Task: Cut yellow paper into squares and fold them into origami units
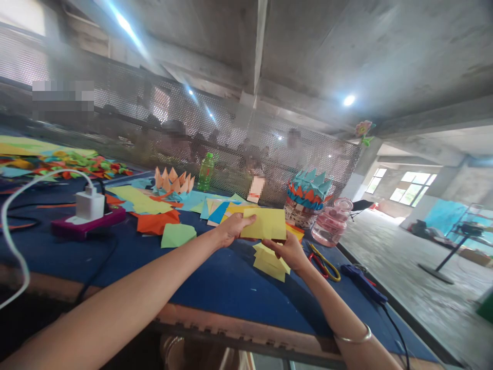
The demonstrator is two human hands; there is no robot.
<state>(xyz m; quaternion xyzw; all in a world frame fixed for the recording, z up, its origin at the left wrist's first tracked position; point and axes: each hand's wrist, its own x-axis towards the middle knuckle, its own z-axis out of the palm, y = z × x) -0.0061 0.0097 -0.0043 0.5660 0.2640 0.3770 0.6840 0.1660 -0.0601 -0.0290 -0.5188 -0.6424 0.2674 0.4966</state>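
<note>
Between my two hands a sheet of yellow paper (265, 223) is held up above the blue table. My left hand (234, 228) pinches its left edge, thumb on the front face. At the lower right corner my right hand (289, 251) grips the same sheet, fingers partly behind it. Below the held sheet lie several yellow paper pieces (271, 264). To the right of my right hand rest scissors (325, 262) with yellow and red handles. A green sheet (178, 235) and an orange one (157, 222) lie left of my left hand.
A purple power strip (88, 223) with a white charger (90, 204) sits at left. Folded-paper crowns (173, 182), a green bottle (206, 172), a basket with blue folded paper (308, 200) and a pink jar (329, 226) stand behind. A corded blue tool (364, 282) lies near the right edge.
</note>
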